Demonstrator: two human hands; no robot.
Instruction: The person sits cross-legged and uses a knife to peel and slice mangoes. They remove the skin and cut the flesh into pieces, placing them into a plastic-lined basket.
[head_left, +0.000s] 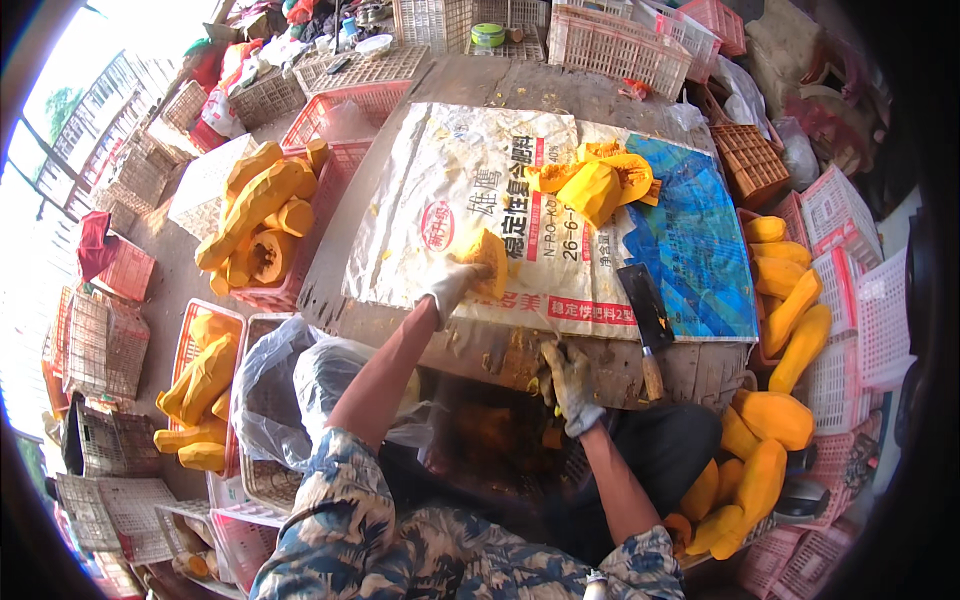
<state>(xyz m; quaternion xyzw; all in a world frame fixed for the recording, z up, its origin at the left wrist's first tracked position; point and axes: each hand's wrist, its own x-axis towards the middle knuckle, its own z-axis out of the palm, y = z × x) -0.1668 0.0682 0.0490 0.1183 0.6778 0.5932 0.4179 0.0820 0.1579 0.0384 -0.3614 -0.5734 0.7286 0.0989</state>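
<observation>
My left hand (448, 289), in a pale work glove, grips a cut piece of peeled pumpkin (487, 259) over the printed woven sack (405, 180) on the table. At the table's near edge is my right hand (571, 382), in a stained glove with its fingers curled. A thin pale strip shows above those fingers; whether they hold it is unclear. A cleaver (641, 304) lies to the right, its wooden handle (652, 379) towards me. Several cut pumpkin pieces (596, 187), some with stringy pulp, rest farther back on the sack.
Peeled pumpkins (262, 202) heap a crate at left, with more pumpkins (202, 375) in a crate nearer. On the right, peeled pumpkins (787, 277) fill another crate and more (757, 465) lie beside my leg. A plastic-lined basket (274, 390) stands by my left arm. Stacked crates (622, 45) surround the table.
</observation>
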